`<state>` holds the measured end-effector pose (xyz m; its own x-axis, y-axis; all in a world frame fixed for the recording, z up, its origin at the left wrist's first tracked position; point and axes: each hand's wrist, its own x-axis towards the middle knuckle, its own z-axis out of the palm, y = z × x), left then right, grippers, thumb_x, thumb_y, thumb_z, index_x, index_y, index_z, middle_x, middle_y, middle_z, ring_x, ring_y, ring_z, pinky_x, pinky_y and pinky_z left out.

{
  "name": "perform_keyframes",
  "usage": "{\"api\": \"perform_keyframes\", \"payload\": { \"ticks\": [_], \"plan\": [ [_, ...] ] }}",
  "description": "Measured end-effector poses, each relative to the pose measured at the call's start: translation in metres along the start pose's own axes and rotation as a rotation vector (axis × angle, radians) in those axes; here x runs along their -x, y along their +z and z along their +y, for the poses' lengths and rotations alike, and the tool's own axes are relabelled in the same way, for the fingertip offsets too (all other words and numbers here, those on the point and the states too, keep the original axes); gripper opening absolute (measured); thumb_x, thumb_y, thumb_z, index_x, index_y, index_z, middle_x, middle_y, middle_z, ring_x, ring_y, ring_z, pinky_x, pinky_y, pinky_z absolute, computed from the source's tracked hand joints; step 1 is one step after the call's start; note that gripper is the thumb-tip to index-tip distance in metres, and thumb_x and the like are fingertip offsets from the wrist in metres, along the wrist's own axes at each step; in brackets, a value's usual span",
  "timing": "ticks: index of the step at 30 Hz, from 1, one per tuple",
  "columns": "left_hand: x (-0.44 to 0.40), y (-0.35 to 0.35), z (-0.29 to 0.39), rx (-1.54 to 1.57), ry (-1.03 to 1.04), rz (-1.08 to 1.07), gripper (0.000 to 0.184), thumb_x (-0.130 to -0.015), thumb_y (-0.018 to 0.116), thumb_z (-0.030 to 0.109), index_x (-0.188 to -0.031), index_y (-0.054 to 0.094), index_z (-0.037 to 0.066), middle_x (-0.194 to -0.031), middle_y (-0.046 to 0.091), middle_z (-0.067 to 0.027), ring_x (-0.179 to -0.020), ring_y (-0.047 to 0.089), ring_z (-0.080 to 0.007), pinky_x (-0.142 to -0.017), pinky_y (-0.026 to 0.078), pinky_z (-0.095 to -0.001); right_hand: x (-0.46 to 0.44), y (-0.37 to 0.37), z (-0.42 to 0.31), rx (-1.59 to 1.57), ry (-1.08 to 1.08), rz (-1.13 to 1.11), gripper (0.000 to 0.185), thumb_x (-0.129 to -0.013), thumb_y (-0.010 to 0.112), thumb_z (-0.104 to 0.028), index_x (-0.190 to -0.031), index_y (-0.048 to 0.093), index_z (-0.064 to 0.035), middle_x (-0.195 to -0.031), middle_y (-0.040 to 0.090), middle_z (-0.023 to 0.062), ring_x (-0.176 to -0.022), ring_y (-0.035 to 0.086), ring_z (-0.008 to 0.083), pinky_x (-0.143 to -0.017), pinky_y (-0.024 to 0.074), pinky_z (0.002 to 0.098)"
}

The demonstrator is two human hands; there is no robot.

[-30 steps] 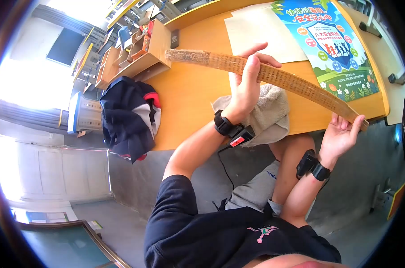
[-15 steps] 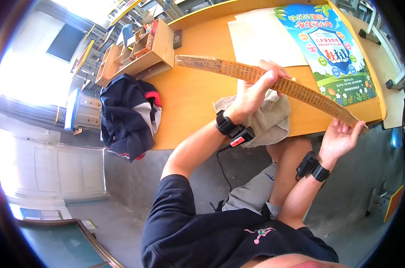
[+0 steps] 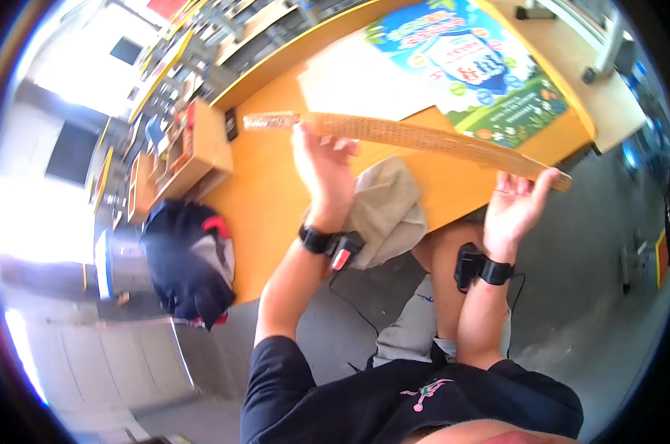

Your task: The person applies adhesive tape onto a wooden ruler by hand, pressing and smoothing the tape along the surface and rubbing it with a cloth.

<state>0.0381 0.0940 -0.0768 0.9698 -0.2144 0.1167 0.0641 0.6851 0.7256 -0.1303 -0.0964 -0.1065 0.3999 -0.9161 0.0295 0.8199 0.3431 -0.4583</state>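
A long, slightly curved strip [image 3: 416,136] with rows of small writing is held up above the desk, tilted down to the right. My left hand [image 3: 326,166] has its thumb and fingers at the strip near its left end. The strip's right end is pinched between the thumb and fingers of my right hand [image 3: 518,200]. Behind my left wrist a beige towel [image 3: 389,211] lies at the desk's front edge. Black straps with small devices are on both wrists.
On the orange desk [image 3: 265,174] are a colourful poster [image 3: 472,66], pale paper sheets [image 3: 361,78], a wooden organizer [image 3: 194,152] and a small black object [image 3: 231,123]. A dark jacket [image 3: 183,259] hangs at the left edge. Bottles [image 3: 642,144] stand far right.
My left hand has slid leftward along the strip, from near its middle toward its left end. The right hand keeps its hold. The view has turned, shifting the desk and its objects.
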Motion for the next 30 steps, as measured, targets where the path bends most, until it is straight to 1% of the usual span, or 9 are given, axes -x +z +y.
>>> {"api": "perform_keyframes", "payload": {
  "ticks": [4,8,18,22,23,26,27,28,30],
  "plan": [
    [-0.025,-0.019,0.004,-0.537,0.481,0.193,0.036,-0.098,0.061,0.029,-0.111,0.038,0.004,-0.102,0.049,-0.0068,-0.094,0.050,-0.0140,-0.084,0.043,-0.0319,0.002,0.017,-0.014,0.029,-0.062,0.220,0.036,-0.099,0.057,-0.041,-0.078,0.046,-0.0141,-0.058,0.030,-0.0069,-0.053,0.030,0.0070,-0.053,0.0322,0.0248],
    [-0.036,-0.039,0.008,-1.058,0.807,0.105,0.065,-0.084,0.078,0.030,-0.121,0.038,-0.005,-0.113,0.034,-0.0144,-0.116,0.036,-0.0278,-0.103,0.030,-0.0473,-0.005,0.009,-0.025,-0.022,-0.097,0.376,0.035,-0.098,0.060,-0.040,-0.075,0.042,-0.0189,-0.060,0.028,-0.0088,-0.052,0.028,0.0041,-0.051,0.0259,0.0235],
    [-0.006,0.002,0.042,-1.843,0.966,-0.238,0.088,-0.056,0.092,0.034,-0.131,0.050,0.013,-0.146,0.035,-0.0130,-0.137,0.027,-0.0385,-0.111,0.022,-0.0532,-0.008,-0.005,-0.039,-0.002,-0.174,0.277,0.042,-0.098,0.060,-0.039,-0.068,0.040,-0.0169,-0.056,0.028,-0.0092,-0.047,0.027,0.0031,-0.045,0.0244,0.0225],
    [-0.008,-0.002,0.045,-1.833,1.006,-0.311,0.048,-0.068,0.082,0.015,-0.111,0.061,0.013,-0.121,0.059,-0.0079,-0.125,0.048,-0.0314,-0.112,0.021,-0.0543,-0.005,0.001,-0.042,0.074,-0.063,0.268,0.041,-0.097,0.061,-0.040,-0.069,0.043,-0.0146,-0.055,0.028,-0.0091,-0.045,0.025,0.0038,-0.045,0.0245,0.0222],
    [-0.009,-0.002,0.041,-1.812,1.048,-0.283,0.019,-0.073,0.073,0.008,-0.088,0.062,0.011,-0.092,0.067,-0.0045,-0.105,0.062,-0.0256,-0.112,0.024,-0.0513,-0.004,0.001,-0.041,0.077,-0.059,0.187,0.038,-0.098,0.058,-0.039,-0.073,0.045,-0.0147,-0.057,0.030,-0.0084,-0.047,0.029,0.0038,-0.046,0.0259,0.0225],
    [-0.012,-0.005,0.047,-1.972,0.947,-0.309,0.010,-0.079,0.067,0.008,-0.077,0.057,0.009,-0.081,0.068,-0.0063,-0.088,0.067,-0.0250,-0.112,0.027,-0.0516,-0.001,0.006,-0.039,0.074,-0.093,0.050,0.033,-0.101,0.053,-0.039,-0.081,0.049,-0.0133,-0.061,0.035,-0.0063,-0.052,0.034,0.0050,-0.048,0.0298,0.0235],
    [-0.010,-0.002,0.047,-1.917,1.050,-0.322,0.018,-0.087,0.062,0.011,-0.073,0.052,0.006,-0.070,0.065,-0.0093,-0.070,0.065,-0.0293,-0.095,0.045,-0.0486,-0.001,0.009,-0.038,0.050,-0.149,-0.014,0.032,-0.102,0.050,-0.039,-0.085,0.052,-0.0118,-0.063,0.037,-0.0049,-0.054,0.037,0.0062,-0.049,0.0322,0.0243],
    [-0.010,-0.004,0.044,-1.931,1.032,-0.317,0.018,-0.087,0.062,0.011,-0.073,0.052,0.006,-0.070,0.065,-0.0093,-0.070,0.065,-0.0293,-0.095,0.045,-0.0486,0.000,0.010,-0.039,0.057,-0.131,-0.010,0.032,-0.102,0.050,-0.039,-0.085,0.052,-0.0118,-0.063,0.037,-0.0049,-0.054,0.037,0.0062,-0.049,0.0322,0.0243],
    [-0.022,-0.017,0.035,-1.720,0.502,-0.084,0.026,-0.095,0.057,0.016,-0.074,0.052,0.002,-0.064,0.061,-0.0132,-0.062,0.062,-0.0329,-0.067,0.052,-0.0442,0.001,0.009,-0.041,0.092,-0.058,-0.076,0.030,-0.104,0.047,-0.036,-0.089,0.052,-0.0091,-0.068,0.042,-0.0022,-0.061,0.042,0.0067,-0.052,0.0359,0.0255]
  ]
}}
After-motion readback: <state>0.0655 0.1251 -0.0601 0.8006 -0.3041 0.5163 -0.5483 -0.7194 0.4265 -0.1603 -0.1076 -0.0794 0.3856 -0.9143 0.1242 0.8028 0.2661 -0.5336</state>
